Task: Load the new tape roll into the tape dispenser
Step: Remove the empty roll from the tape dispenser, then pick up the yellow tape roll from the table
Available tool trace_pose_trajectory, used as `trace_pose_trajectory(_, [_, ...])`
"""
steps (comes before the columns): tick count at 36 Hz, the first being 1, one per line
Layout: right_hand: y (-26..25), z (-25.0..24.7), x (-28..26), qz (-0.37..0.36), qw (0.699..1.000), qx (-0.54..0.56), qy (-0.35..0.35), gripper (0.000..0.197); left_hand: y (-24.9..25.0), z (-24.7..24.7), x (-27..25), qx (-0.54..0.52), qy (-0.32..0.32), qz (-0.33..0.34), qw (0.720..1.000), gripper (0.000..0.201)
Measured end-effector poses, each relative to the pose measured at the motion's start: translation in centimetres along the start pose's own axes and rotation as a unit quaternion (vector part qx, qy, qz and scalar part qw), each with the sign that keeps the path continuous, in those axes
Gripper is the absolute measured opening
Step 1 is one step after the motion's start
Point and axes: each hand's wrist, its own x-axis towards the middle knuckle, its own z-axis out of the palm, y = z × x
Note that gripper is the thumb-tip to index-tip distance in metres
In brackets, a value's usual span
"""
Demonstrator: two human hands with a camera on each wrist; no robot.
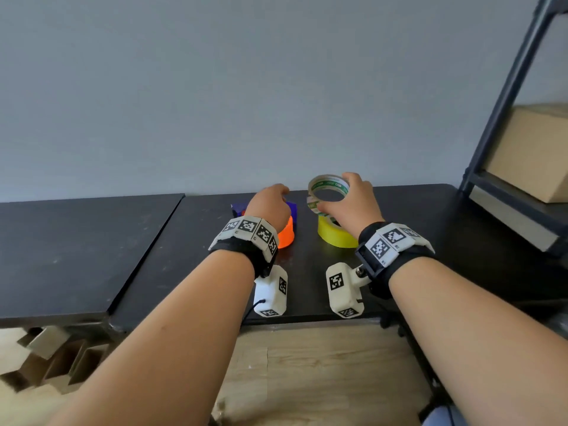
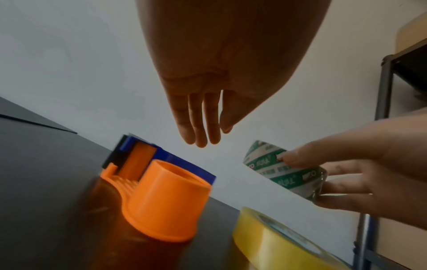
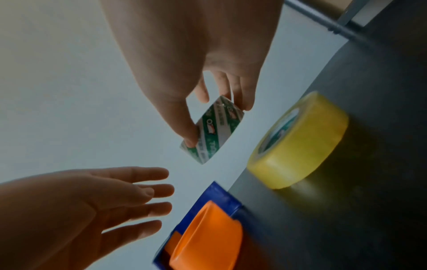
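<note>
An orange and blue tape dispenser (image 1: 287, 230) (image 2: 161, 197) (image 3: 205, 237) lies on the black table (image 1: 184, 241) near the wall. My left hand (image 1: 270, 204) (image 2: 203, 117) (image 3: 92, 204) hovers just above it, fingers straight and empty. My right hand (image 1: 347, 201) (image 3: 203, 109) (image 2: 360, 175) holds a green and white tape roll (image 1: 328, 187) (image 2: 282, 169) (image 3: 215, 131) in the air, thumb on one side and fingers on the other, right of the dispenser.
A thick yellow tape roll (image 1: 336, 235) (image 2: 277, 243) (image 3: 300, 142) lies flat on the table under the right hand. A dark metal shelf (image 1: 507, 118) with a cardboard box (image 1: 534, 149) stands at the right. The grey wall is close behind.
</note>
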Motion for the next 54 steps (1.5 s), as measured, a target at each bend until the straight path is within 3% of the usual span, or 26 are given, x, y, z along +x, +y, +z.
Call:
trace_pose_trajectory(12, [6.9, -6.7, -0.2, 0.134, 0.985, -0.074, 0.077, 0.068, 6.9, 6.8, -0.4, 0.1, -0.08, 0.057, 0.99, 0.047])
trace_pose_trajectory(19, [9.3, -6.7, 0.0, 0.2, 0.969, -0.135, 0.06, 0.064, 7.8, 8.7, -0.1, 0.19, -0.113, 0.053, 0.974, 0.045])
trace_pose_trajectory(28, [10.3, -5.7, 0.5, 0.26, 0.954, -0.143, 0.03, 0.062, 7.4, 8.3, 0.1, 0.194, -0.117, 0.046, 0.973, 0.042])
trace_pose_trajectory(32, [9.8, -5.8, 0.5, 0.229, 0.959, -0.16, 0.044, 0.061, 7.2, 7.7, 0.3, 0.179, -0.11, 0.026, 0.977, 0.04])
trace_pose_trajectory(38, [8.0, -5.8, 0.4, 0.109, 0.981, -0.152, 0.048, 0.049, 7.2, 7.1, 0.2, 0.173, -0.117, 0.007, 0.978, 0.045])
trace_pose_trajectory(47, [5.5, -3.7, -0.4, 0.022, 0.984, -0.166, -0.061, 0.047, 6.0, 6.9, 0.1, 0.16, -0.084, 0.031, 0.983, 0.047])
trace_pose_trajectory(54, [4.7, -1.7, -0.5, 0.028, 0.964, -0.216, -0.153, 0.046, 4.4, 6.5, -0.3, 0.131, -0.058, 0.021, 0.989, 0.048])
